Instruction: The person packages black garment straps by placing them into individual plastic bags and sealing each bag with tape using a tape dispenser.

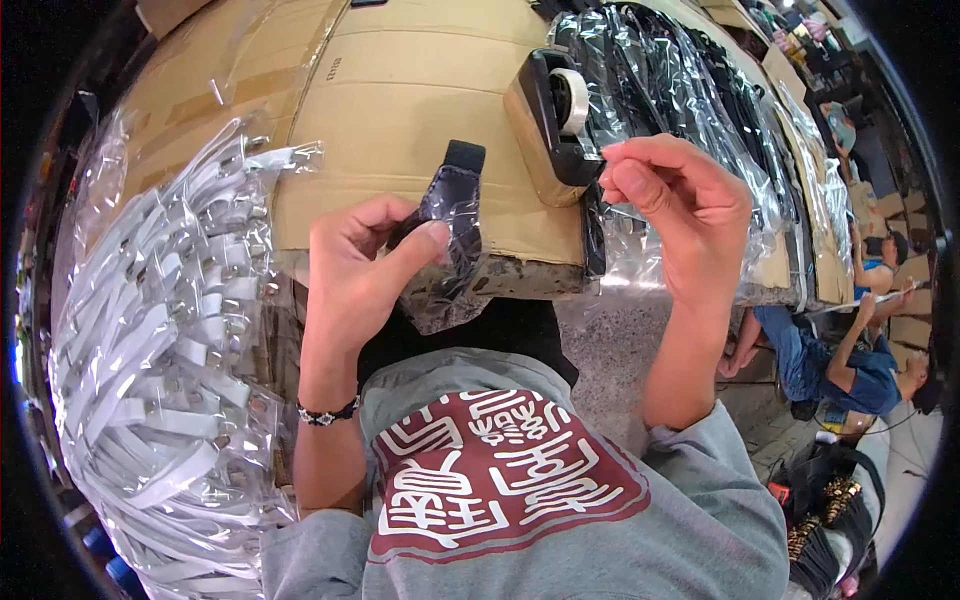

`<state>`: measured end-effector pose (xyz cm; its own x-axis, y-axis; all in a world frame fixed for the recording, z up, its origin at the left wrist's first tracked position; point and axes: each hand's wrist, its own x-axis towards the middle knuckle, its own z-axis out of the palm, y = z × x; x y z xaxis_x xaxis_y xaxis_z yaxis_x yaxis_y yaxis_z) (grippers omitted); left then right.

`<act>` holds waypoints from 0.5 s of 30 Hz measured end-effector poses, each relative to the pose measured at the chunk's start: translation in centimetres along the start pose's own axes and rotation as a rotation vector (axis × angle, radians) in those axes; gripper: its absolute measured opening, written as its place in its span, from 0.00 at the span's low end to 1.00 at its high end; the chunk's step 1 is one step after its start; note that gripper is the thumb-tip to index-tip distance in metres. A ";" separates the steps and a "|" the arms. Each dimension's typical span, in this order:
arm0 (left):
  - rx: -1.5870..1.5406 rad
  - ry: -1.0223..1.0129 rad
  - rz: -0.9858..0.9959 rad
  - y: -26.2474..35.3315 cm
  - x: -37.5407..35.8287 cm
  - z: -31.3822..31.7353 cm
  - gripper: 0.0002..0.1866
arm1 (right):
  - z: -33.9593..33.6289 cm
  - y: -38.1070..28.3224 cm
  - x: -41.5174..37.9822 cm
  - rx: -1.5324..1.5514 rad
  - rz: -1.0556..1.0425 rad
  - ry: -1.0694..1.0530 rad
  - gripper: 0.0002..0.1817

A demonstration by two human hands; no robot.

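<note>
My left hand (365,260) pinches a black strap (455,190) in a clear plastic sleeve between thumb and fingers, above the front edge of the cardboard-covered table. The strap's dark end sticks up past my fingers, and the sleeve hangs crinkled below them. My right hand (680,200) is raised, with thumb and index finger pinched together beside the black tape dispenser (550,130). A short piece of clear tape (590,150) shows between the dispenser's cutter and my fingertips. A white-cored tape roll (570,100) sits in the dispenser.
White straps in clear sleeves (170,370) make a large pile at my left. Black straps in clear sleeves (660,80) lie behind the dispenser. Cardboard (400,100) covers the table. People (850,370) sit at the far right, near a bag of black items (835,520).
</note>
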<state>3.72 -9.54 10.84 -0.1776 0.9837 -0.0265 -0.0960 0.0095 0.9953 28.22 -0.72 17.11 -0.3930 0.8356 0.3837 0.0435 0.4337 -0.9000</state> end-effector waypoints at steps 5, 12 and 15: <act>-0.015 -0.031 0.023 0.2 0.0 0.3 0.06 | 1.9 -1.1 1.3 -0.061 -0.045 -0.315 0.11; -0.008 -0.051 0.038 0.4 -0.1 0.9 0.07 | 4.3 -1.8 2.5 -0.183 0.010 -0.411 0.07; 0.014 -0.062 0.047 0.6 -0.1 1.0 0.05 | 4.0 -1.8 3.2 -0.220 0.033 -0.487 0.07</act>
<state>4.68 -9.43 11.51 -0.1210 0.9923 0.0258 -0.0750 -0.0350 0.9966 23.20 -0.20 19.16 -0.7665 0.6199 0.1681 0.2345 0.5138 -0.8253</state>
